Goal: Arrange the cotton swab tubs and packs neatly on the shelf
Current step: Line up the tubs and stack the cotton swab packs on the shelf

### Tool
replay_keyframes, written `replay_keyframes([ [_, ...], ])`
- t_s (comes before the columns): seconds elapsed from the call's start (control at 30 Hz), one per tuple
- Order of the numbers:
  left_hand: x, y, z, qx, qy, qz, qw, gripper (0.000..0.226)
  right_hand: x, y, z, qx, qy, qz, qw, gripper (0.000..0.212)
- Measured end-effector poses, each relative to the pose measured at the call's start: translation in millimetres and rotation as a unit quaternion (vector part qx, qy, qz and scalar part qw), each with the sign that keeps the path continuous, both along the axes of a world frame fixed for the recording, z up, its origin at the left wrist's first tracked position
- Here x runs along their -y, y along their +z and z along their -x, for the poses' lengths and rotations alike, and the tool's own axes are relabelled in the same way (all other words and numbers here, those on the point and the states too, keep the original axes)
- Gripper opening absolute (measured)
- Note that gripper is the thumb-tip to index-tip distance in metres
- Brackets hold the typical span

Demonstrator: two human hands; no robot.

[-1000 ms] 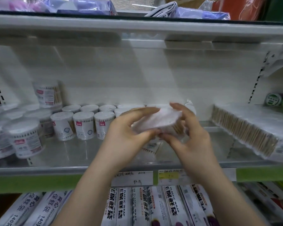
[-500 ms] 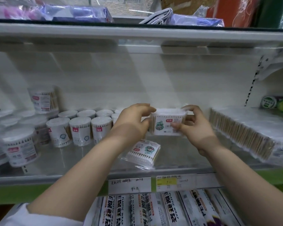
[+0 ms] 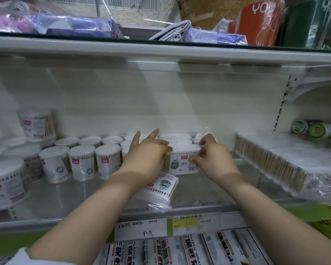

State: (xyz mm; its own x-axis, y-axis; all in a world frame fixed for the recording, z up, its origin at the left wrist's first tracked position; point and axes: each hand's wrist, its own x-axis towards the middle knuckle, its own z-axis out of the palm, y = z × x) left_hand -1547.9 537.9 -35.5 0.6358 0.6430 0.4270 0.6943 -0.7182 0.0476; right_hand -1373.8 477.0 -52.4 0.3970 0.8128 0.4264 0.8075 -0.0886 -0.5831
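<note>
Across the whole width: a white metal shelf with a green-striped front lip, under a second white shelf board well above.

On the right end, a long clear bag of wooden-stick cotton swabs, tilted, its near end close to the front lip.

On the left half, rows of round white cotton swab tubs, packed side by side from the back wall to mid-depth. One more tub stacked on top at the back left, and bigger ones at the far left edge.

Bare shelf floor in front of the tub rows. A bare strip too between the hands and the long bag.

At mid-shelf, upright on its long edge and just beside the rightmost tubs, a small clear rectangular pack of cotton swabs with a white label. Lying flat below it, near the front lip, a second clear pack with a cartoon label.

Hands apart, one at each end of the upright pack.
- Right hand: thumb on the label face, fingertips on the top right corner, pinching.
- Left hand: against the left end, two fingers lifted straight, thumb hidden. Impossible to tell grip from mere push.
</note>
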Motion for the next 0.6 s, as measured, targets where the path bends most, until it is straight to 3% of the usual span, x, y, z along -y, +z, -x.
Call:
replay_keyframes([
  [0.3,-3.8,0.6,4.0,0.021,0.016,0.002,1.0,0.051,-2.7,0.2,7.2,0.025,-0.004,-0.004,1.0,0.037],
  [0.5,-2.5,5.7,3.6,0.016,0.012,0.011,1.0,0.046,7.0,26.4,-5.4,0.043,0.016,0.06,0.997,0.053],
  [0.6,-1.9,5.9,5.4,0.012,0.003,0.025,1.0,0.046,13.8,57.0,-28.8,0.002,-0.021,0.006,1.0,0.047],
])
